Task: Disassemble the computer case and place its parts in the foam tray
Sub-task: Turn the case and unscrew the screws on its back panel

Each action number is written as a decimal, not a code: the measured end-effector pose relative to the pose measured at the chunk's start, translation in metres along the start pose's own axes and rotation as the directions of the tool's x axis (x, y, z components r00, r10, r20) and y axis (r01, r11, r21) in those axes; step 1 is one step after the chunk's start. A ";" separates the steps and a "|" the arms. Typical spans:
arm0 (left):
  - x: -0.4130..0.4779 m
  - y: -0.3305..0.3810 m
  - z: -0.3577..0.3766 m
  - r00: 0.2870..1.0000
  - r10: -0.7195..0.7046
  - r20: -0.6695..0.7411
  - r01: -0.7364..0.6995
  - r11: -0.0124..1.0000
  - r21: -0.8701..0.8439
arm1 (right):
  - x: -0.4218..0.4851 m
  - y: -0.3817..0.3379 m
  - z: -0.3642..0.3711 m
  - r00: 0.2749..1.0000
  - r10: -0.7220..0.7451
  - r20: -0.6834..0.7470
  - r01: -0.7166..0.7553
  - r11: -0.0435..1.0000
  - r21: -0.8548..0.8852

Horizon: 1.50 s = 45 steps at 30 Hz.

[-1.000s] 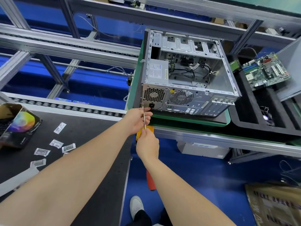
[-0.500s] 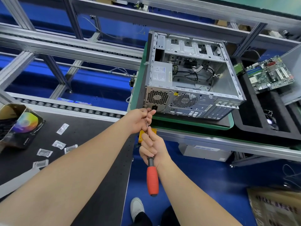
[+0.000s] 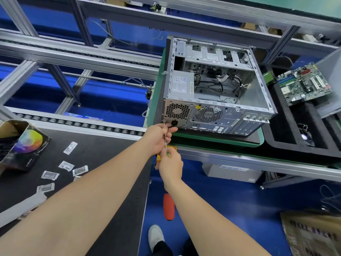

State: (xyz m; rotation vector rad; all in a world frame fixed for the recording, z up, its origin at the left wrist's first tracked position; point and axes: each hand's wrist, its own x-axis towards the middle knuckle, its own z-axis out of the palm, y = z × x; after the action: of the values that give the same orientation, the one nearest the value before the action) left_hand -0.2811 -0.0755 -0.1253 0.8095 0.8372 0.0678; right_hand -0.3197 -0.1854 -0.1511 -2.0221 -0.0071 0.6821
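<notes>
The case lies on its side on a green mat, open side up, its rear panel facing the person and its long axis running away from them toward the rack. Inside, the power supply sits in the near left corner, with loose black cables beside it.

A screwdriver points up and away, its shaft tip meeting the lower left corner of the rear panel, just beside the power socket. Its red handle shows below the right forearm, so its long axis runs roughly in line with that arm.

The left hand has its grip closed around the upper shaft near the tip, fingertips touching the rear panel. The right hand has its grip closed around the screwdriver lower down, just below the left hand.

To the right of the mat, the black foam tray holds a motherboard in a far compartment and a small fan in a nearer one. On the dark surface to the left lie small packets and an open box.
</notes>
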 end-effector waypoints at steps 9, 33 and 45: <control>0.000 0.014 -0.009 0.984 -0.126 0.129 0.151 0.969 -0.198 | 0.009 -0.001 -0.027 0.755 -0.050 0.654 -0.592 0.377 0.713; -0.001 0.011 0.000 0.998 -0.056 0.039 0.060 0.993 -0.104 | 0.015 -0.010 -0.028 0.895 0.055 0.443 -0.299 0.810 0.504; -0.004 0.015 -0.005 0.994 -0.084 0.067 0.088 0.995 -0.057 | 0.019 -0.013 -0.025 0.872 0.014 0.490 -0.386 0.635 0.669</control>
State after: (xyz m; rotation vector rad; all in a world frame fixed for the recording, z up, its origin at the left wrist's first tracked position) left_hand -0.2838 -0.0633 -0.1153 0.7149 0.8044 -0.0093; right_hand -0.2887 -0.1933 -0.1397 -1.0228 0.2170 1.0760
